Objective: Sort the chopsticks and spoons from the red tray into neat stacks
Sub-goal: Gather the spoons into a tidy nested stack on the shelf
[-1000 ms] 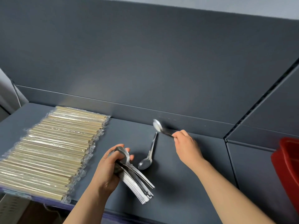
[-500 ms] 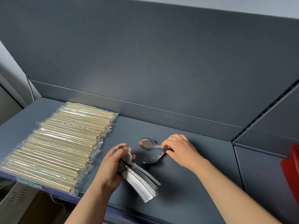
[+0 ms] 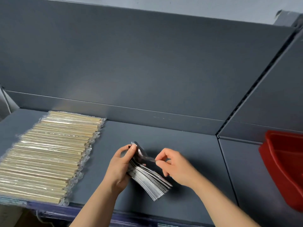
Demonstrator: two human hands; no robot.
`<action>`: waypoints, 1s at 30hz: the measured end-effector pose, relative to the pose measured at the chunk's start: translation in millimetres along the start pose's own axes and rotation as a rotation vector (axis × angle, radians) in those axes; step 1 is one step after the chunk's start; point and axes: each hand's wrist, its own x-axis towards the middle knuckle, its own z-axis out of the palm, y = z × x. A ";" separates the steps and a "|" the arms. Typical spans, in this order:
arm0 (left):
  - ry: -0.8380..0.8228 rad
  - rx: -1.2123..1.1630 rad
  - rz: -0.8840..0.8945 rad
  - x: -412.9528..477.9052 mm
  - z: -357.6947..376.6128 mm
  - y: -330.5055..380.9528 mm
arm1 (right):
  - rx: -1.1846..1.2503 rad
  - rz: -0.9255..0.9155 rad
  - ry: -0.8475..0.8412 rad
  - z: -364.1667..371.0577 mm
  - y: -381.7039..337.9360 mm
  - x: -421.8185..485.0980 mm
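Observation:
My left hand point(image 3: 120, 167) grips a thick stack of metal spoons point(image 3: 148, 181), bowls up by my fingers and handles fanning down to the right. My right hand point(image 3: 176, 166) pinches the handle of a spoon point(image 3: 145, 155) that lies against the top of that stack; motion blur hides whether it carries a second one. A wide row of plastic-wrapped wooden chopsticks point(image 3: 47, 154) lies flat on the left of the grey shelf point(image 3: 188, 148). The red tray point(image 3: 287, 166) sits at the right edge, partly cut off; what shows of its inside holds nothing.
A low grey back wall point(image 3: 147, 115) runs behind the shelf. A seam point(image 3: 224, 161) divides this shelf panel from the one under the red tray. The shelf's front edge point(image 3: 131, 217) runs just below my wrists.
My right hand gathered the loose spoons from the shelf and brought them onto the stack in my left hand. No spoon lies on the shelf now. The view shifted, showing more red tray.

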 end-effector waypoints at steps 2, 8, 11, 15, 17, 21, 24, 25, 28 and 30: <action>-0.017 0.020 0.002 0.9 6.7 -1.3 | 0.024 -0.006 -0.002 1.7 0.2 -8.4; -0.061 0.094 -0.050 6.8 19.9 -3.6 | 0.097 0.009 0.012 -3.0 4.8 -28.9; -0.104 0.094 -0.106 11.1 25.1 -8.0 | 0.148 0.007 0.032 -4.3 7.1 -35.2; -0.178 0.072 -0.152 16.2 29.8 -11.2 | 0.177 0.013 0.037 -3.9 9.6 -40.4; -0.237 0.078 -0.148 17.5 31.9 -11.7 | 0.207 0.035 0.038 -4.6 10.4 -41.1; -0.361 0.203 -0.132 22.2 38.4 -9.9 | 0.285 0.104 0.033 -11.0 15.3 -39.6; -0.432 0.344 -0.153 26.3 45.8 -9.8 | 0.277 0.158 0.029 -12.4 21.3 -40.3; -0.463 0.394 -0.162 26.8 49.0 -10.9 | 0.265 0.174 0.030 -12.7 23.9 -41.1; -0.544 0.465 -0.204 25.7 59.8 -18.1 | 0.241 0.210 0.049 -14.6 33.7 -45.8; -0.586 0.509 -0.195 24.3 66.1 -24.4 | 0.209 0.225 0.060 -17.3 40.6 -50.3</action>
